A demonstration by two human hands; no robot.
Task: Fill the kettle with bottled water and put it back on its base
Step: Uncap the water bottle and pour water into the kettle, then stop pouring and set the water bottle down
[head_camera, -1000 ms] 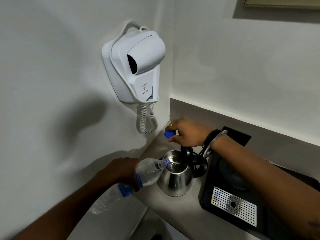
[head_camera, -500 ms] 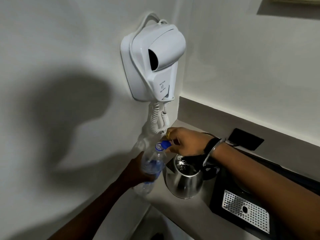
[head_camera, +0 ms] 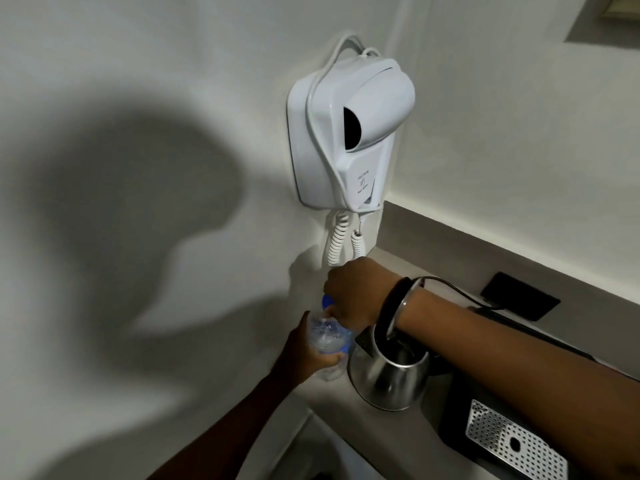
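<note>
A steel kettle [head_camera: 388,379] stands on the grey counter [head_camera: 377,431] with its lid up, left of a black tray. A clear plastic water bottle [head_camera: 327,336] stands upright just left of the kettle. My left hand [head_camera: 308,355] is wrapped around the bottle's body. My right hand [head_camera: 356,296] reaches over the kettle and pinches the blue cap [head_camera: 326,302] on the bottle's neck. My right forearm hides part of the kettle's opening and handle. The kettle's base is not clearly seen.
A white wall-mounted hair dryer [head_camera: 349,136] with a coiled cord [head_camera: 337,242] hangs above the bottle. The black tray [head_camera: 460,420] with a perforated metal grate [head_camera: 512,445] sits at the right. A black wall socket [head_camera: 519,296] with a cable is behind.
The bottle went from tilted over the kettle's mouth to upright beside it. My right hand brought the blue cap down onto the bottle's neck. The camera view shifted left.
</note>
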